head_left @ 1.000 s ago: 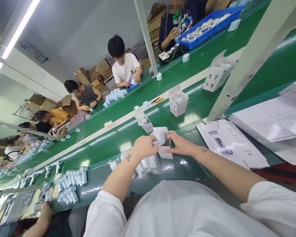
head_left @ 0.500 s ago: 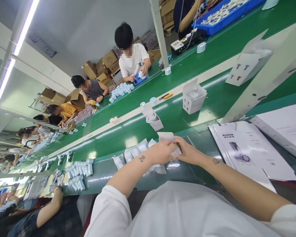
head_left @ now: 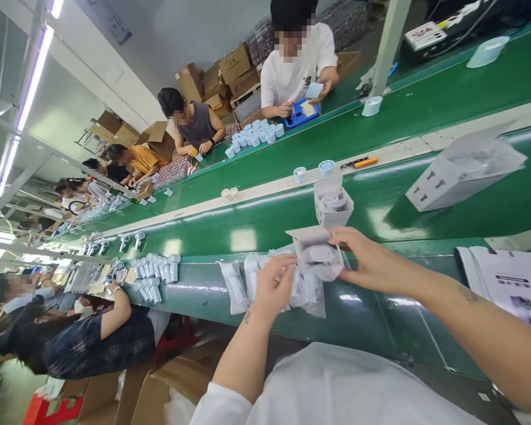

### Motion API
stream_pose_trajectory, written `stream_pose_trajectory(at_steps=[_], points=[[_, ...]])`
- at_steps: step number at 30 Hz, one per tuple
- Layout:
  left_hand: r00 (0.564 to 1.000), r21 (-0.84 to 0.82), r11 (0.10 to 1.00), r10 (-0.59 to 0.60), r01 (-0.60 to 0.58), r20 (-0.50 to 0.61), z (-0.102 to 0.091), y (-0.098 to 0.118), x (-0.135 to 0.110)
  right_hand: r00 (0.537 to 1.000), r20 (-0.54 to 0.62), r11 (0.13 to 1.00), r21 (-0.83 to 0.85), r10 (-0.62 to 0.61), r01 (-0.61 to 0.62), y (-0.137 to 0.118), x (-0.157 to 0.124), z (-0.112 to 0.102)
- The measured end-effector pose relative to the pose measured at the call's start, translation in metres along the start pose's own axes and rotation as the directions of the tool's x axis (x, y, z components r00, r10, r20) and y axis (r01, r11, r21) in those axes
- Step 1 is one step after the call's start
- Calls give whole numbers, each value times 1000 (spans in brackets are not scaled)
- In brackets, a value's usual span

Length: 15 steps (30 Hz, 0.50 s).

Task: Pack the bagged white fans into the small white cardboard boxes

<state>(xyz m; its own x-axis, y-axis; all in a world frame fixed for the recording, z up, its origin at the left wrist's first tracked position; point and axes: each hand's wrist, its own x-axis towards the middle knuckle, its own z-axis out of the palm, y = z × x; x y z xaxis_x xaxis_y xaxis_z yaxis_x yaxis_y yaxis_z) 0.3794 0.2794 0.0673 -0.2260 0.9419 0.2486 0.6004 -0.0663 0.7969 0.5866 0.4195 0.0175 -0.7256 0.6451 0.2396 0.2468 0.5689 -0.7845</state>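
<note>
My right hand [head_left: 371,260] grips a small white carton [head_left: 307,235] by its right side, thumb and fingers around it. The carton's flap stands up, and a clear plastic bag with a pale item [head_left: 321,260] shows in its open top. At the carton's left edge is my left hand [head_left: 274,283], fingers curled and drawn together; whether something thin is between them is hidden. Beneath and beside the hands, several bagged pale-blue parts [head_left: 233,286] lie in a row on the green work surface.
Another open carton [head_left: 334,206] stands just beyond my hands, and a larger-looking one [head_left: 460,171] to the right on the green belt [head_left: 265,221]. Printed sheets [head_left: 504,283] lie at right. Pale-blue parts [head_left: 154,274] sit left, near a co-worker's arm [head_left: 117,304]. Other people work across the belt.
My view has swung left, so things sit further right in the picture. The hands have parted: the right keeps the carton, its opening now showing, while the left has drawn back to its left edge.
</note>
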Motion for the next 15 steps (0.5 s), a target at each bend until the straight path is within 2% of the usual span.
stream_pose_trajectory(at_steps=[1, 2, 3, 4, 5, 6, 8, 11, 13, 15], points=[[971, -93, 986, -157, 142, -183, -10, -17, -8, 998, 48, 999, -21, -42, 43, -3, 22, 2], [895, -185, 945, -317, 270, -314, -18, -35, -17, 992, 98, 996, -39, -77, 81, -5, 46, 6], [802, -265, 889, -454, 375, -389, -25, -54, -26, 987, 132, 994, -52, -92, 100, -4, 71, 13], [716, -316, 830, -557, 460, -421, -30, -72, -35, 987, 137, 994, -61, -86, 96, -1, 95, 21], [655, -319, 784, -620, 532, -432, -35, -90, -44, 990, 121, 995, -59, -72, 79, 3, 118, 31], [625, -265, 760, -643, 594, -443, -39, -107, -55, 995, 85, 997, -45, -55, 59, 9, 139, 43], [624, -21, 721, -614, 693, -483, -48, -135, -78, 999, -1, 999, 36, -36, 36, 22, 175, 68], [625, 312, 553, -577, 773, -526, -58, -168, -119, 999, -41, 987, 160, -21, 27, 39, 209, 107], [604, 388, 464, -656, 796, -453, -61, -187, -145, 999, -33, 982, 187, -13, 19, 45, 221, 129], [585, 390, 457, -740, 800, -332, -59, -203, -163, 1000, -23, 981, 194, -15, 19, 50, 226, 148]])
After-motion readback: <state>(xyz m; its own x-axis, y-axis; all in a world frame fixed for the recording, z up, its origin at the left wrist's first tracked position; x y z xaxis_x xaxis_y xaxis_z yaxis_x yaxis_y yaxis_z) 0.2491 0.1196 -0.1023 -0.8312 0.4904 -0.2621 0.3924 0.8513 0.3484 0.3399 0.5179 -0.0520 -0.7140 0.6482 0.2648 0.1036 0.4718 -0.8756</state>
